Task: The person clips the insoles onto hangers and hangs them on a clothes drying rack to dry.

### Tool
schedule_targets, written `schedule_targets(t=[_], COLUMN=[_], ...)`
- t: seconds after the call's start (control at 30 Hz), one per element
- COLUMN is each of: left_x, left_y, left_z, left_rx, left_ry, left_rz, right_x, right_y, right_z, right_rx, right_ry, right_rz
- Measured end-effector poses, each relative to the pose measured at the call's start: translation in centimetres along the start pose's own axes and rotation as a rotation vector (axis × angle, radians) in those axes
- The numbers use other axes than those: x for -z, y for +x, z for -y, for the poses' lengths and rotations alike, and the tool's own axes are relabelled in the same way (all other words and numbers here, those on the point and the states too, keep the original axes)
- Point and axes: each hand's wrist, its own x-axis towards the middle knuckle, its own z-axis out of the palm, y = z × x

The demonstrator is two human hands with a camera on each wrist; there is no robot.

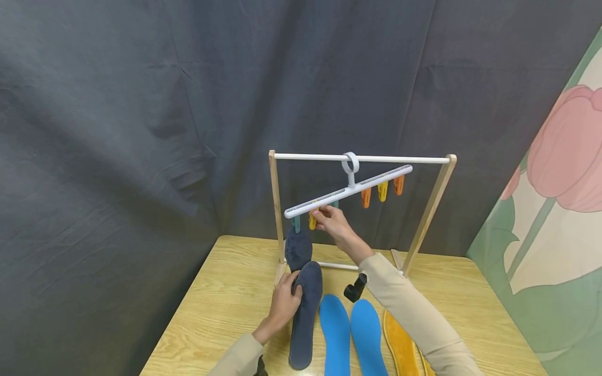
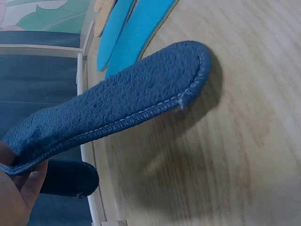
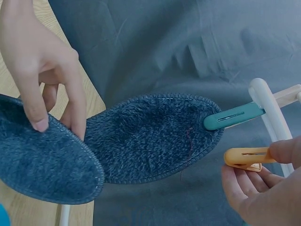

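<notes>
My left hand (image 1: 284, 300) pinches a dark blue fuzzy insole (image 1: 307, 318) near its upper end, its long part slanting down over the table. Behind it, a matching insole (image 3: 150, 139) hangs by its tip from a green clip (image 3: 235, 116) at the near left end of a white clip hanger (image 1: 329, 197). Beside that, my right hand (image 1: 336, 225) grips a yellow clip (image 3: 247, 157) on the same hanger between thumb and fingers. In the right wrist view the held insole's rounded end overlaps the lower part of the hanging one, apart from the yellow clip.
The hanger hangs tilted from a rack's white bar (image 1: 400, 159) on wooden posts (image 1: 430, 214). Orange clips (image 1: 366, 197) and another yellow clip (image 1: 383, 191) line its right half. Blue insoles (image 1: 335, 329) and orange insoles (image 1: 401, 344) lie on the wooden table (image 1: 211, 297).
</notes>
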Motion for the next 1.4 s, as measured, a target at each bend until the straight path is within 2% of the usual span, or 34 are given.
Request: schedule_targets(t=[0.2, 0.6, 0.7, 0.87, 1.1, 1.4], left_x=[0.3, 0.8, 1.1, 1.4, 1.5, 1.8], left_y=[0.4, 2.0, 2.5, 3.2, 3.8, 4.3], left_z=[-0.3, -0.5, -0.8, -1.4, -1.9, -2.2], left_rx=[0.041, 0.001, 0.015, 0.051, 0.045, 0.049], left_ry=[-0.026, -0.057, -0.075, -0.113, -0.161, -0.153], left_rz=[0.025, -0.04, -0.063, -0.065, -0.066, -0.087], right_x=[0.0, 0.0, -0.1, -0.2, -0.2, -0.2], right_y=[0.0, -0.1, 0.0, -0.1, -0.1, -0.1], right_z=[-0.1, 0.0, -0.1, 0.0, 0.2, 0.1], right_rx=[-0.01, -0.012, -0.022, -0.027, -0.03, -0.034], right_ry=[-0.011, -0.023, -0.016, -0.023, -0.018, -0.026], right_rz=[0.002, 0.011, 0.011, 0.014, 0.004, -0.011])
